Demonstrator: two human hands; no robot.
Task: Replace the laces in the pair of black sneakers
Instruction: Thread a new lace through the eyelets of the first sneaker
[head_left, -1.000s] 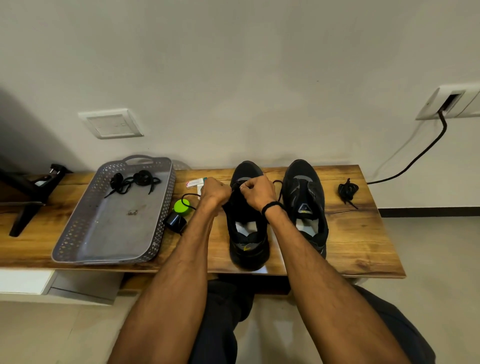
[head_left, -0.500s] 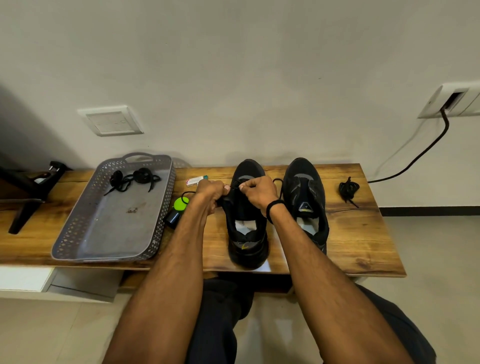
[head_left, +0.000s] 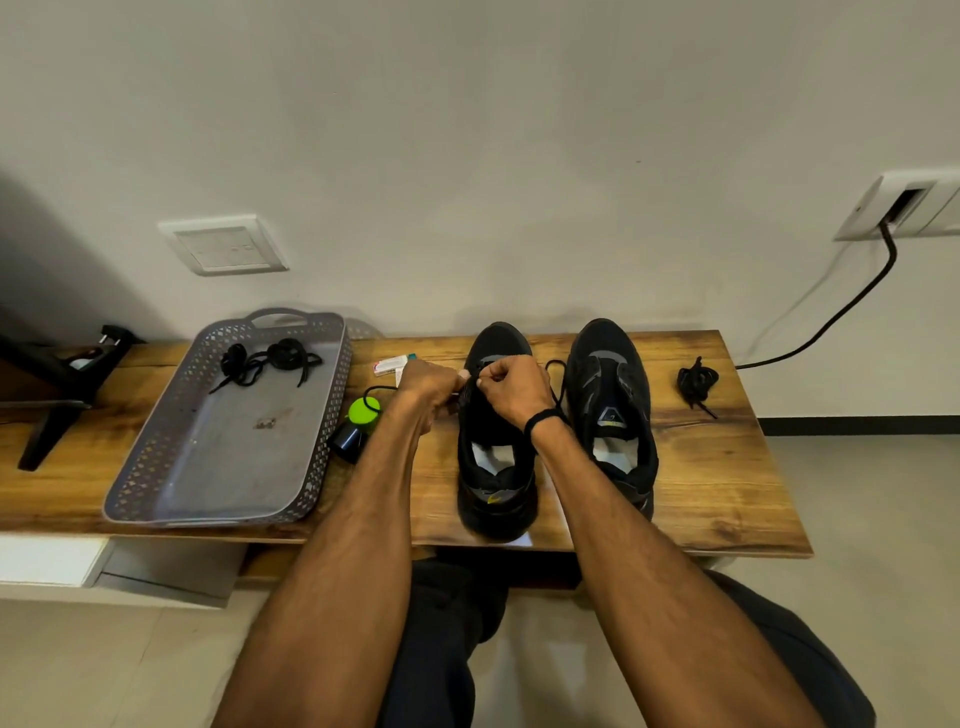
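Two black sneakers stand side by side on the wooden bench (head_left: 727, 483), toes toward the wall. Both hands work over the eyelets of the left sneaker (head_left: 496, 467). My left hand (head_left: 431, 389) pinches the black lace at the shoe's left edge. My right hand (head_left: 511, 387), with a black wristband, pinches the lace over the tongue. A loop of that lace (head_left: 558, 374) trails between the shoes. The right sneaker (head_left: 613, 410) has no lace that I can see. A bundled black lace (head_left: 696, 382) lies to its right.
A grey perforated tray (head_left: 171, 467) on the left holds two black lace bundles (head_left: 267, 361). Between tray and shoe lie a green-capped dark object (head_left: 358, 423) and a small white packet (head_left: 392, 365). A black stand (head_left: 57, 400) sits far left; a black cable (head_left: 841, 312) runs to a wall socket.
Both hands have drawn closer together over the left sneaker's upper eyelets, the left hand moving right toward the shoe. The camera view has shifted slightly.
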